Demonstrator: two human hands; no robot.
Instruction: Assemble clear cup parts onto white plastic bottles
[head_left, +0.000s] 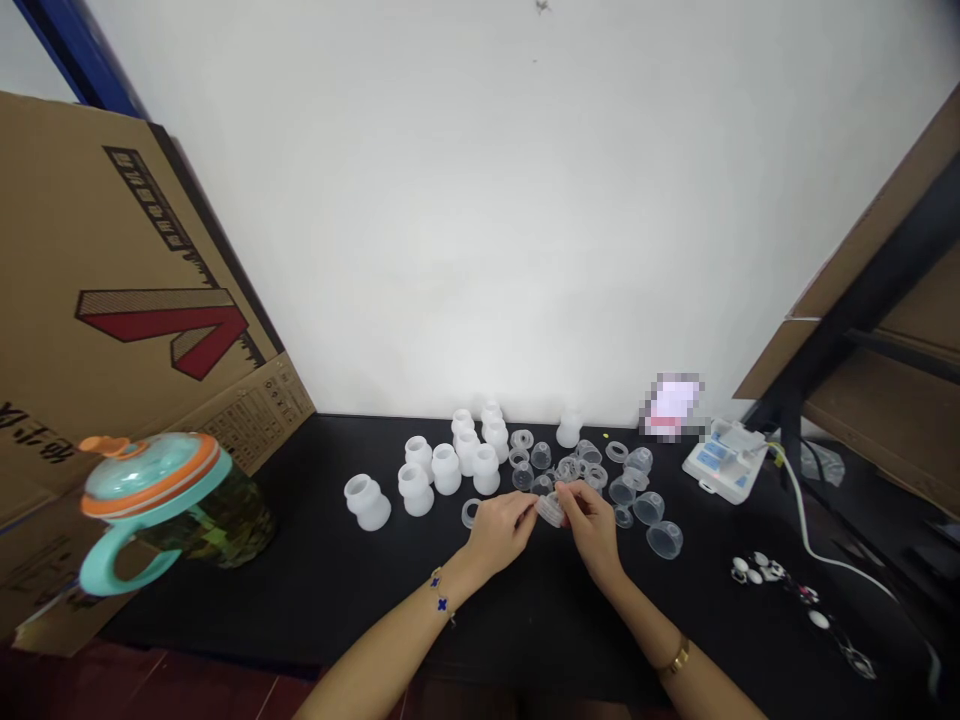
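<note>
Both hands meet at a small clear plastic ring (pixel 550 510) with a ribbed side, which looks like a bottle collar. My left hand (pixel 499 530) pinches its left side between thumb and fingers. From the right, my right hand (pixel 592 525) closes on it too, and its fingers cover part of the piece. Just behind the hands lie several clear dome caps (pixel 541 456) and loose clear rings (pixel 522 439). One flat ring (pixel 471 513) sits beside my left hand, partly hidden. Several white small bottles (pixel 447 469) with open necks stand to the left.
On the black table (pixel 315 590), a large lidded jug (pixel 217 520) stands at left before a cardboard box (pixel 135 300). At right are more clear cups (pixel 664 540), a blurred phone-like screen (pixel 671 405), a white power strip (pixel 726 460) with its cable, and small trinkets (pixel 757 570).
</note>
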